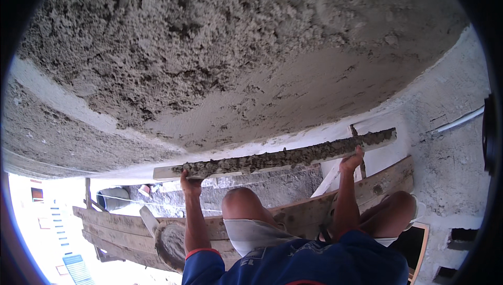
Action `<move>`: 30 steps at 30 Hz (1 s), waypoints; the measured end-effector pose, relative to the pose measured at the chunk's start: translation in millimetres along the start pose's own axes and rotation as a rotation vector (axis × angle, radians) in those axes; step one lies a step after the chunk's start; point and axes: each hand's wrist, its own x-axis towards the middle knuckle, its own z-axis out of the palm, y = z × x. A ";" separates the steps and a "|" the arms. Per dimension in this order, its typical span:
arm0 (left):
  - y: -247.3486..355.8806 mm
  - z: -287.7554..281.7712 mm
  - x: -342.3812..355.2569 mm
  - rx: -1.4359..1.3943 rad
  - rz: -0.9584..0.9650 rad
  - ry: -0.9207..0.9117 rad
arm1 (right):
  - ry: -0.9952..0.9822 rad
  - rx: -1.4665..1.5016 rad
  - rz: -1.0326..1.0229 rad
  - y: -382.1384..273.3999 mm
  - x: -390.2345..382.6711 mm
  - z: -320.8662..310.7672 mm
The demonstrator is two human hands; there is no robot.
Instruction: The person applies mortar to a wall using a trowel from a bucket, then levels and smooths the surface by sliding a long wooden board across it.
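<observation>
A long straightedge point(277, 160), its upper face caked with clumpy wet mortar, stretches across in front of me, its right end a little higher. Near its left end, my left hand point(191, 184) is closed around the lower edge. My right hand point(352, 161) grips it toward the right end, with fingers partly hidden behind the board. Just beyond lies a wall of grey plaster point(183, 39); it is rough and pitted farther up, while a smoother band point(272, 99) runs close to the board. Whether the straightedge touches the plaster I cannot tell.
Wooden scaffold planks point(115, 227) run beneath my bent knees. A round tub of mortar point(173, 240) stands on them by my left arm, beside a pale flat piece point(149, 221). A dark bucket point(113, 199) is lower left. A bare grey wall point(450, 154) rises on the right.
</observation>
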 end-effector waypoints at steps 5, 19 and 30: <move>-36.8 -17.7 3.6 0.095 -0.119 -0.037 | 0.177 -0.149 -0.054 9.3 20.7 -44.8; -54.7 -17.1 53.1 0.619 -0.373 0.390 | 0.276 -0.693 -0.039 97.5 68.4 -56.2; -30.3 -18.5 -1.4 0.323 0.049 0.191 | 0.347 -0.311 0.307 77.5 18.6 -88.5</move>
